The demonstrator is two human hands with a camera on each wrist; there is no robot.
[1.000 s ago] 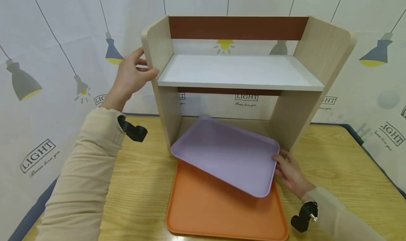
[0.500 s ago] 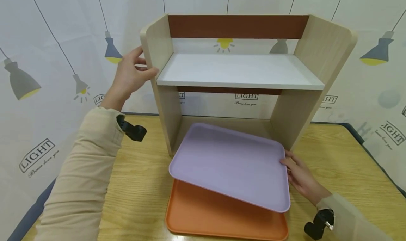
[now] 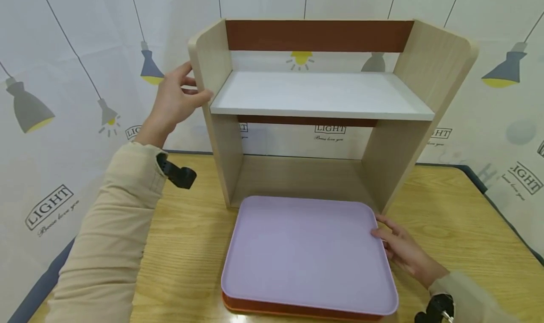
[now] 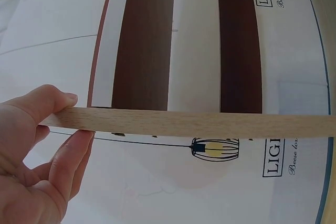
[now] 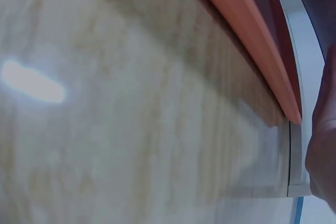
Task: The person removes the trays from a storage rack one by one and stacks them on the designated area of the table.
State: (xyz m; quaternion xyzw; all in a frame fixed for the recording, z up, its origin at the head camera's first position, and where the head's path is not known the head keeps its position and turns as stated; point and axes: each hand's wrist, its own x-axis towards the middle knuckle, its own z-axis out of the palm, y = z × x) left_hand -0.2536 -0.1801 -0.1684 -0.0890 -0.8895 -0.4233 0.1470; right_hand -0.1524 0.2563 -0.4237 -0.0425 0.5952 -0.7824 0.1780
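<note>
My left hand [image 3: 172, 98] grips the front edge of the left side panel of a two-tier desktop shelf [image 3: 323, 94]. In the left wrist view its thumb [image 4: 50, 100] lies on one face of the panel and its fingers on the other. My right hand [image 3: 405, 247] pinches the right rim of a lavender tray [image 3: 308, 254]. This tray lies over an orange tray [image 3: 297, 308], which shows only as a strip along the front. A gap between the orange tray [image 5: 252, 40] and the lavender tray [image 5: 315, 3] appears in the right wrist view.
The shelf has a white upper board [image 3: 318, 94], a pale lower board [image 3: 301, 174] and brown back rails [image 3: 318, 36]. A wood-grain table [image 3: 182, 247] lies under everything. Behind hangs a white cloth [image 3: 97, 39] printed with lamps.
The right hand has drawn the lavender tray out of the shelf's lower tier, toward me, and turned it nearly square above the orange tray. The left hand has stayed on the side panel.
</note>
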